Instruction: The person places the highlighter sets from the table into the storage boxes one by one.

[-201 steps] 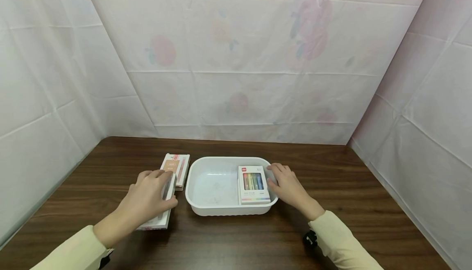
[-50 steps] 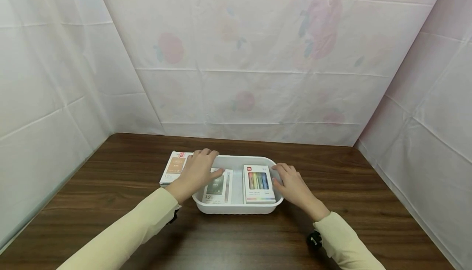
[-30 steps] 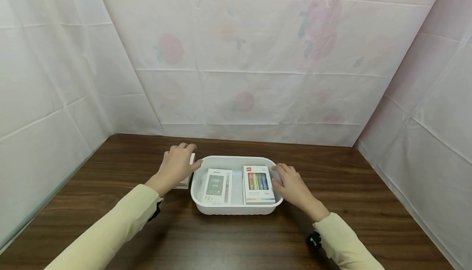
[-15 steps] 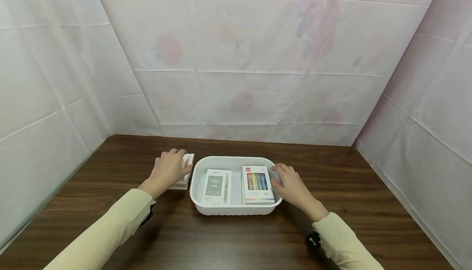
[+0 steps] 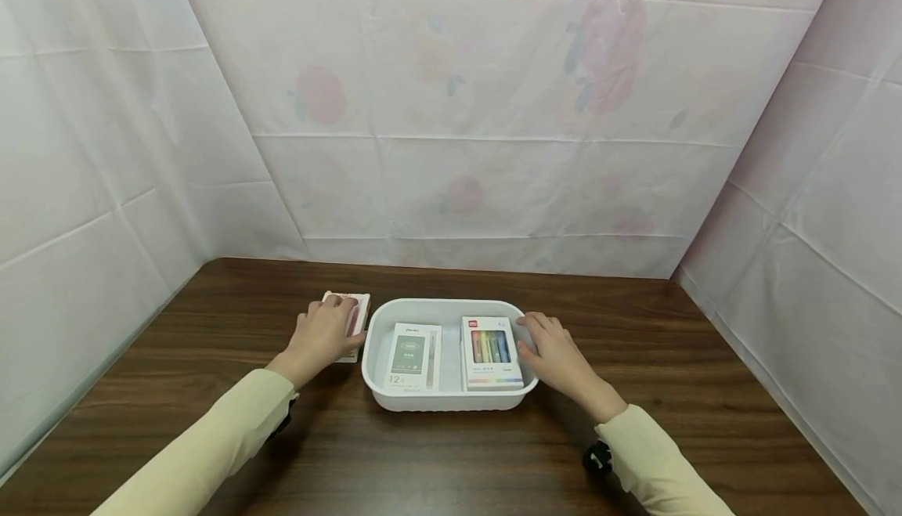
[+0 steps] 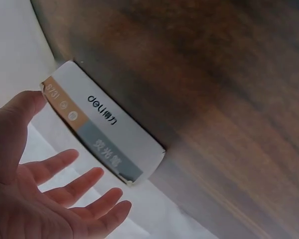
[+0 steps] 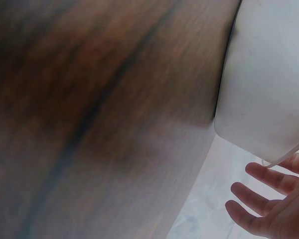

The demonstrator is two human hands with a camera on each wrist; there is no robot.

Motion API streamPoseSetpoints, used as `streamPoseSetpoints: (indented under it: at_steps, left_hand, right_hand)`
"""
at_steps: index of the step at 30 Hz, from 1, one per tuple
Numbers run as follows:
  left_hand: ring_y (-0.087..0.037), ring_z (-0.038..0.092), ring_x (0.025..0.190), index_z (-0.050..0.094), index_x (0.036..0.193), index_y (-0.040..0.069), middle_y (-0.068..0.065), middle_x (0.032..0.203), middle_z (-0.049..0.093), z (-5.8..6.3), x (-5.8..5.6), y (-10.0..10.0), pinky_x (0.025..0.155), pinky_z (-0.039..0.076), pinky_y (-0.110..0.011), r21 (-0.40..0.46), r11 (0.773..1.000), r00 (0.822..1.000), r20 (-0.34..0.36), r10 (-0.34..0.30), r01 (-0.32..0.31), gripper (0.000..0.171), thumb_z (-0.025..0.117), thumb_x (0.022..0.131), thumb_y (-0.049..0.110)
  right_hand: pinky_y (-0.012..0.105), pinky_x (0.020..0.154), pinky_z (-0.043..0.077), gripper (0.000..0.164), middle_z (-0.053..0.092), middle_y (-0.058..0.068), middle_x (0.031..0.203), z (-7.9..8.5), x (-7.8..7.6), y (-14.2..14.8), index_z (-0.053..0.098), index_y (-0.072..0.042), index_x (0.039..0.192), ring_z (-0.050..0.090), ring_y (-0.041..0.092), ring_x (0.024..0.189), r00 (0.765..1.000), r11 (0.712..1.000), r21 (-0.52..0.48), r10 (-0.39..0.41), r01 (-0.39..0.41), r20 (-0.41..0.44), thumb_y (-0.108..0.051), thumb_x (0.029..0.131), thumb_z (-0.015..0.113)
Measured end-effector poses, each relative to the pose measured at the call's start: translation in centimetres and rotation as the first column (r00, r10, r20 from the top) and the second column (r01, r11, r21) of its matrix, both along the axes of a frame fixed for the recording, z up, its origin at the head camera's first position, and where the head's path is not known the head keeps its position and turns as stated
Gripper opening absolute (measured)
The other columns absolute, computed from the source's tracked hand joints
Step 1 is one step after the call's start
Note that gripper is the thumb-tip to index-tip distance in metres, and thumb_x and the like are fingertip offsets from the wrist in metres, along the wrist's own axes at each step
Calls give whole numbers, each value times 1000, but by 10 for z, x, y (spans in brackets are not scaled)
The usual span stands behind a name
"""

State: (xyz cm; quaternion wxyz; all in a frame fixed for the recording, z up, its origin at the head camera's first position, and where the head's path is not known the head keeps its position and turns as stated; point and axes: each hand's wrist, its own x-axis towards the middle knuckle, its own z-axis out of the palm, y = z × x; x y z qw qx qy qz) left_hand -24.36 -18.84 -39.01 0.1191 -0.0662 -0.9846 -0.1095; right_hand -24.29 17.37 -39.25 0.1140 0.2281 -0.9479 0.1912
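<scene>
In the head view my left hand (image 5: pixel 322 337) is over a white highlighter box (image 5: pixel 362 311) lying left of the white plastic basin (image 5: pixel 451 402). The left wrist view shows that box's end, with an orange-and-grey band, its thumb at one corner and the other fingers loosely spread. My right hand (image 5: pixel 557 355) rests at the basin's right rim, with relaxed fingers (image 7: pixel 251 200) below the rim in the right wrist view. Inside the basin lie a white box with a grey-green label (image 5: pixel 414 355) on the left and a box of coloured pens (image 5: pixel 492 353) on the right.
A dark wood-grain table (image 5: pixel 451 461) carries everything. White printed cloth (image 5: pixel 437 109) hangs behind it and along both sides. A narrow gap separates the highlighter box from the basin.
My left hand gripped a white box beside the basin, then was above the grey-green-labelled box inside it. It has since moved left, over the highlighter box. My right hand stays at the rim.
</scene>
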Motion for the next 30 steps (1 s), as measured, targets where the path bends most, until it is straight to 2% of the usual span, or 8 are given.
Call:
streamPoseSetpoints:
  at_steps: [11,30]
  left_hand:
    - [-51,47,104,51,120,2,-27,121,49,-4,0,1,75,44,-62,-21,1000,999,49,-16,17,59,70,77,37]
    - [-52,41,112,51,125,4,-27,128,44,-6,-1,4,73,42,-67,38,999,995,96,-7,4,58,68,78,35]
  right_hand:
    - [53,90,39,35,53,12,124,1,0,0,54,-4,120,48,32,112,1000,1000,0,4,-4,6,-20,89,53]
    - [54,91,39,35,52,12,125,0,1,1,54,-4,120,47,33,113,1000,1000,-10,5,-5,11,-20,89,53]
